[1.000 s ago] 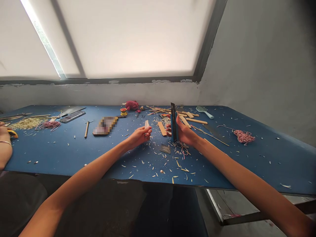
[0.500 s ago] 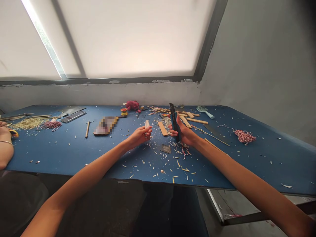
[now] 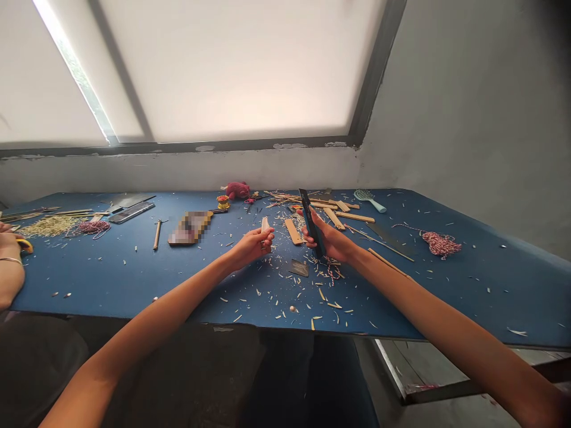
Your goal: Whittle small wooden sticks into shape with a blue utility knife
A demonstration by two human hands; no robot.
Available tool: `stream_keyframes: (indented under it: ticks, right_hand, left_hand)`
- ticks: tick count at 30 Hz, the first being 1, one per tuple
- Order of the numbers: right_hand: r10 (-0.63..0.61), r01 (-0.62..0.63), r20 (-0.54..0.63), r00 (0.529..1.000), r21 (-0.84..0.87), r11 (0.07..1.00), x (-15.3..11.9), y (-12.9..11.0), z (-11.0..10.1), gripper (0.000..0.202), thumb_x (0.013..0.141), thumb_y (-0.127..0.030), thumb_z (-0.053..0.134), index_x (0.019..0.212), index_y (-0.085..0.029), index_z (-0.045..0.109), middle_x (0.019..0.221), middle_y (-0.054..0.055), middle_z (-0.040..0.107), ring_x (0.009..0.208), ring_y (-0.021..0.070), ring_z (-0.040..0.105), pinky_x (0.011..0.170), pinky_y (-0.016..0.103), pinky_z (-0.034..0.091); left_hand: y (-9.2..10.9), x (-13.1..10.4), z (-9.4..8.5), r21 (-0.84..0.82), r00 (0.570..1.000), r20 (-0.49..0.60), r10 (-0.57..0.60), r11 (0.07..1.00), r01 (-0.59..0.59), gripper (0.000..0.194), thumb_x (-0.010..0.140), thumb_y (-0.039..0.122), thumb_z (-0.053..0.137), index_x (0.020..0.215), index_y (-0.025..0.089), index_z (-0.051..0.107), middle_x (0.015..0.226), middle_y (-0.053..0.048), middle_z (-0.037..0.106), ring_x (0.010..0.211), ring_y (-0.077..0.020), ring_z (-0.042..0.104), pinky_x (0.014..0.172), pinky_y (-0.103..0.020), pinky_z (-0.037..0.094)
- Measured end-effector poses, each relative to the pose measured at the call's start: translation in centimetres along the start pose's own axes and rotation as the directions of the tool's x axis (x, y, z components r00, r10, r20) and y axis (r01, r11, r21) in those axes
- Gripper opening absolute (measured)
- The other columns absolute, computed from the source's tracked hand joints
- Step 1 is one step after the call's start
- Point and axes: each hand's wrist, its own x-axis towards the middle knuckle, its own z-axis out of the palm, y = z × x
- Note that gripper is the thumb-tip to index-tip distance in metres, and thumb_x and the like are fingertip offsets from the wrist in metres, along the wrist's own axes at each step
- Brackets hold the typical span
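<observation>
Near the middle of the blue table, my left hand pinches a small pale piece that points upward. To its right, my right hand is wrapped round a dark cutter-like tool, its top tilted to the left. The two hands are apart. Between them lies a flat wooden piece, with a thin grey plate nearer the front edge. Pale shavings are scattered around and below both hands.
Wooden strips, a green hairbrush and a red-white string bundle lie right. Left are a pixelated phone-like object, a small stick tool and a phone. Another person's hand is at the far left.
The dark tool in my right hand has tilted further left, and the fingers round it have shifted slightly. My left hand has hardly moved.
</observation>
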Motion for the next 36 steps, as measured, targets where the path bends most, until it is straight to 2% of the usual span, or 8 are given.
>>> stream_keyframes:
  ticks: [7, 10, 13, 18, 23, 26, 30, 36]
  right_hand:
    - [-0.006, 0.004, -0.074, 0.997, -0.032, 0.999, 0.3, 0.3, -0.3, 0.042, 0.083, -0.055, 0.048, 0.108, -0.023, 0.056, 0.069, -0.001, 0.054, 0.054, 0.0072, 0.045, 0.042, 0.016, 0.040]
    - [0.013, -0.017, -0.129, 0.992, -0.032, 0.999, 0.4, 0.4, -0.7, 0.039, 0.083, -0.057, 0.045, 0.082, -0.020, 0.056, 0.061, -0.002, 0.051, 0.045, 0.0057, 0.040, 0.037, 0.016, 0.037]
    - [0.044, -0.043, -0.099, 0.994, 0.018, 0.999, 0.4, 0.3, -0.9, 0.033, 0.086, -0.050, 0.047, 0.073, -0.020, 0.050, 0.055, -0.004, 0.046, 0.039, 0.0043, 0.031, 0.033, 0.016, 0.033]
    - [-0.001, 0.010, -0.106, 0.994, 0.086, 0.996, 0.4, 0.4, -0.7, 0.008, 0.085, -0.030, 0.054, 0.088, -0.022, 0.053, 0.075, -0.002, 0.057, 0.056, 0.0063, 0.050, 0.053, 0.019, 0.049]
    - [-0.021, 0.037, -0.131, 0.991, 0.123, 0.992, 0.5, 0.6, -1.0, 0.016, 0.083, -0.030, 0.058, 0.098, -0.027, 0.054, 0.082, -0.002, 0.060, 0.080, 0.0121, 0.060, 0.078, 0.034, 0.054]
    - [0.000, 0.012, -0.129, 0.992, 0.092, 0.996, 0.5, 0.3, -1.4, 0.021, 0.084, -0.037, 0.056, 0.103, -0.029, 0.055, 0.087, -0.002, 0.062, 0.068, 0.0091, 0.059, 0.063, 0.025, 0.055]
    - [0.032, -0.032, -0.124, 0.992, 0.003, 0.999, 0.6, 0.0, -1.8, 0.026, 0.081, -0.040, 0.059, 0.103, -0.027, 0.058, 0.088, -0.001, 0.064, 0.046, 0.0022, 0.043, 0.036, 0.012, 0.040]
    - [-0.005, 0.006, -0.159, 0.987, 0.008, 1.000, 0.8, 0.3, -2.2, 0.026, 0.077, -0.023, 0.063, 0.103, -0.021, 0.059, 0.092, 0.003, 0.065, 0.054, 0.0043, 0.049, 0.044, 0.014, 0.045]
  left_hand:
    - [-0.1, -0.1, 0.1, 0.011, 1.000, 0.020, 0.013, 1.000, -0.014, 0.015, 0.079, 0.018, 0.063, 0.089, 0.010, 0.055, 0.071, 0.001, 0.049, 0.054, -0.0023, 0.044, 0.053, -0.014, 0.039]
    - [-0.1, -0.1, 0.2, 0.017, 1.000, 0.013, 0.010, 1.000, -0.010, 0.014, 0.079, 0.017, 0.063, 0.089, 0.011, 0.055, 0.071, 0.002, 0.049, 0.054, -0.0023, 0.044, 0.053, -0.014, 0.039]
    - [-0.1, -0.2, 0.3, 0.020, 1.000, -0.003, 0.008, 1.000, -0.008, 0.015, 0.078, 0.018, 0.064, 0.089, 0.011, 0.055, 0.070, 0.002, 0.049, 0.054, -0.0025, 0.044, 0.053, -0.014, 0.038]
    - [0.0, -0.3, 0.4, 0.022, 1.000, 0.001, 0.012, 1.000, -0.013, 0.016, 0.078, 0.018, 0.064, 0.089, 0.011, 0.055, 0.070, 0.002, 0.050, 0.054, -0.0026, 0.044, 0.053, -0.015, 0.038]
    - [0.0, -0.3, 0.4, 0.020, 1.000, 0.009, 0.016, 1.000, -0.017, 0.016, 0.079, 0.019, 0.063, 0.091, 0.010, 0.055, 0.071, 0.002, 0.049, 0.055, -0.0026, 0.044, 0.054, -0.014, 0.039]
    - [0.0, -0.3, 0.3, 0.020, 1.000, 0.006, 0.015, 1.000, -0.015, 0.017, 0.078, 0.018, 0.064, 0.091, 0.011, 0.056, 0.071, 0.001, 0.050, 0.055, -0.0028, 0.045, 0.054, -0.015, 0.039]
    - [0.1, -0.3, 0.4, 0.014, 1.000, 0.012, 0.010, 1.000, -0.010, 0.015, 0.079, 0.017, 0.063, 0.090, 0.010, 0.056, 0.071, 0.001, 0.050, 0.055, -0.0025, 0.045, 0.054, -0.015, 0.039]
    - [0.1, -0.4, 0.6, 0.016, 1.000, 0.003, 0.006, 1.000, -0.006, 0.013, 0.079, 0.017, 0.062, 0.090, 0.012, 0.056, 0.070, 0.001, 0.048, 0.054, -0.0026, 0.043, 0.053, -0.015, 0.037]
